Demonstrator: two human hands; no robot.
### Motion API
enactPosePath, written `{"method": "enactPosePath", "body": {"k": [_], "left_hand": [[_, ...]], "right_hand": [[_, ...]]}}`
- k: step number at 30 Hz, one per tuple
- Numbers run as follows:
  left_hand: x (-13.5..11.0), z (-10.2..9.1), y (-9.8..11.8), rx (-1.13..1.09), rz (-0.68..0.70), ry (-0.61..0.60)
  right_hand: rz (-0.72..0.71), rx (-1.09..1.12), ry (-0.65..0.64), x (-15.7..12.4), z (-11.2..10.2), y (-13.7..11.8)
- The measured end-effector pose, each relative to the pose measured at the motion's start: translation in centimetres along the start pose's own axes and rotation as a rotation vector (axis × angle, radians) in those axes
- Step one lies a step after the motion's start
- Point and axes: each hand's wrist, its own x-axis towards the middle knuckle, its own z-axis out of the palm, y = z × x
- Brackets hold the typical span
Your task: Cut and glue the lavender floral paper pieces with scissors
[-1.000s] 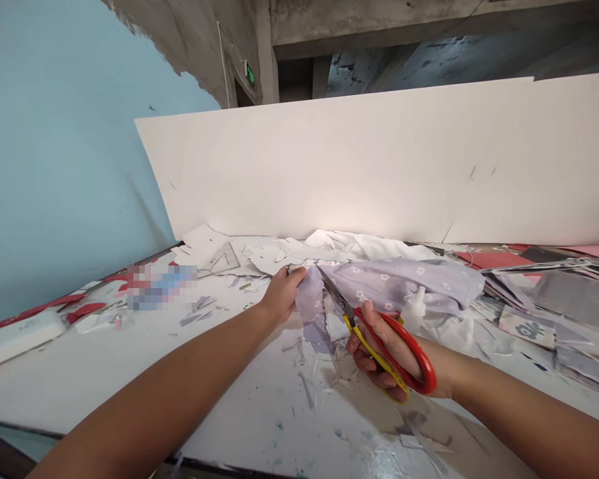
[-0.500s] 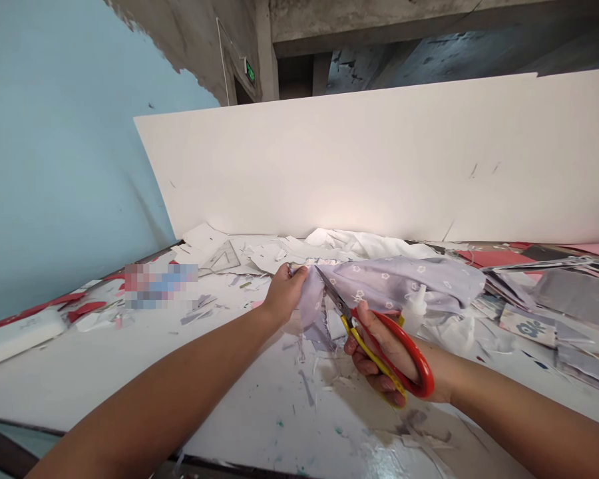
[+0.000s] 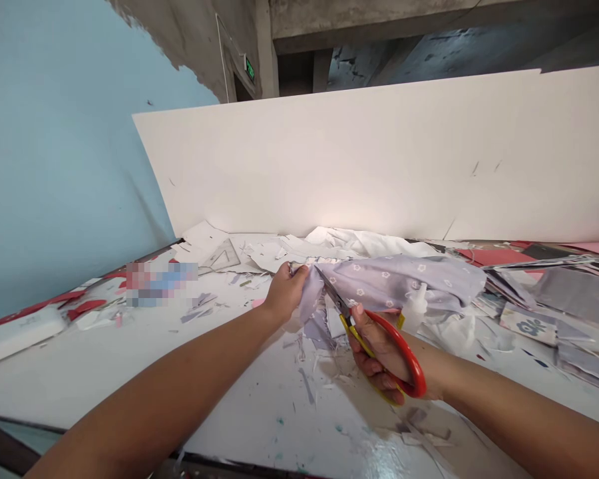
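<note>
Both hands closed: left hand (image 3: 287,291) pinching lilac cloth (image 3: 394,283) edge, right hand (image 3: 382,352) gripping red-handled scissors (image 3: 413,359).

Soft light glows on the white board (image 3: 329,153), glare streaks the glossy tabletop (image 3: 379,459), and the edges bow outward.

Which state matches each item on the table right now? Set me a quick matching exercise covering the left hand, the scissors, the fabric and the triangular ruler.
Items:
1. left hand
2. red-handled scissors
3. lilac floral fabric
4. clear triangular ruler

States:
A. bunched up, blades against it
B. held in the right hand
C. lying among paper scraps beyond the hands
D. gripping the fabric

Pairs: 1-D, 2-B, 3-A, 4-C
</note>
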Motion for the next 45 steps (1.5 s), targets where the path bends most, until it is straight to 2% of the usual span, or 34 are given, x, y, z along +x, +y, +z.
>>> {"method": "enactPosePath", "body": {"k": [5, 13, 24, 40, 45], "left_hand": [[0.1, -0.1, -0.3, -0.018, -0.005, 0.007], [-0.2, -0.1, 0.0, -0.071, -0.029, 0.014], [-0.3, -0.1, -0.1, -0.056, -0.039, -0.005], [-0.4, -0.6, 0.2, 0.139, 0.045, -0.011], [-0.4, -0.6, -0.1, 0.193, 0.065, 0.020]], "right_hand": [[-0.003, -0.003, 0.023, 0.2, 0.2, 0.4], [0.038, 0.131, -0.098, 0.3, -0.1, 0.1], [0.060, 0.148, -0.087, 0.7, 0.0, -0.7], [0.040, 0.081, -0.035, 1.2, 0.2, -0.1], [-0.017, 0.066, -0.042, 1.1, 0.3, 0.1]]}}
